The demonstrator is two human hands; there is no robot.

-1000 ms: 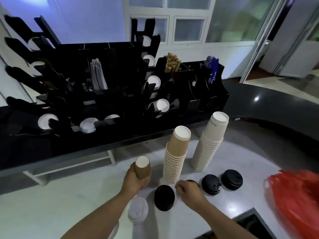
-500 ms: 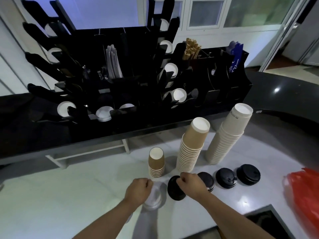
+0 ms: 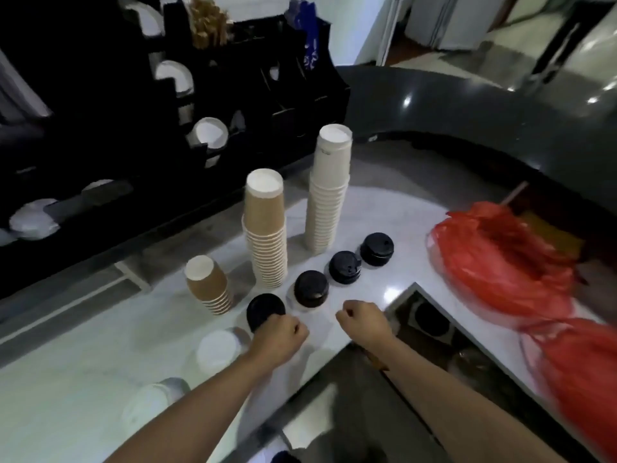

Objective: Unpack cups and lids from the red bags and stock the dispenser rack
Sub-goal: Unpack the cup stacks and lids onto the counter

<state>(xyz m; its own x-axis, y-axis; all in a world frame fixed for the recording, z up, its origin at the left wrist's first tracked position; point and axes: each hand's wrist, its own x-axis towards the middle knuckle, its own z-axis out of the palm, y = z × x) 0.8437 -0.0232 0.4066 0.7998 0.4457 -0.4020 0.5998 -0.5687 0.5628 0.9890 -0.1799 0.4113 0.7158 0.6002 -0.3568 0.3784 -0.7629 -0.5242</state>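
Judging from the layout, unpacking is largely done and stocking is barely begun. Three cup stacks are set upside down on the table [image 3: 83, 379]: a short brown stack [image 3: 210, 285] at the left, a tall brown stack [image 3: 266, 228] in the middle, and a tall white stack [image 3: 329, 192] at the right. Four black lids [image 3: 310, 289] are laid in a diagonal row just near of the stacks, and two white lids [image 3: 218, 350] are placed at the near left. The red bags [image 3: 507, 259] are left crumpled at the right, well apart from the cups; whether anything remains inside cannot be told. The dispenser rack [image 3: 133, 128] at the far left is seen with white discs in several slots, though its fill level cannot be judged.

The left hand [image 3: 282, 337] is curled, with knuckles touching the nearest black lid; whether that lid is gripped cannot be told. The right hand [image 3: 364, 320] is curled over the table edge, and nothing is visibly held.

All stacks and lids are still to be loaded into the rack.
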